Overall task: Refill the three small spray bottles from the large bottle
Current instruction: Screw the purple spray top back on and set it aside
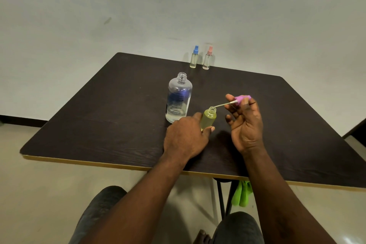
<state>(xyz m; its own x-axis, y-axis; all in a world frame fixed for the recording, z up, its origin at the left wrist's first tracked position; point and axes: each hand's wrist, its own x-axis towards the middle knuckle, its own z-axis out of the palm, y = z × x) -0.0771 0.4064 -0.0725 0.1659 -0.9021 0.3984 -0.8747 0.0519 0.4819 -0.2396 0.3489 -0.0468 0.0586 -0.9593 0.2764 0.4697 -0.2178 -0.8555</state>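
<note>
Head view, mid-frame: our left hand [184,136] grips the green spray bottle [209,118] to steady it upright. Our right hand [245,125] pinches the purple pump head [242,98], tube tip at its neck; the large bottle [178,99] stands uncapped alongside.

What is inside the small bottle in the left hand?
Yellow-green liquid fills the small bottle to its shoulder; the tube of the spray head, held by the right hand, ends at its mouth. The left hand covers the bottom.

Uncapped large bottle [179,98] beside open green bottle [209,117], both upright; blue-capped bottle [194,58], pink-capped bottle [207,60] behind.
</note>
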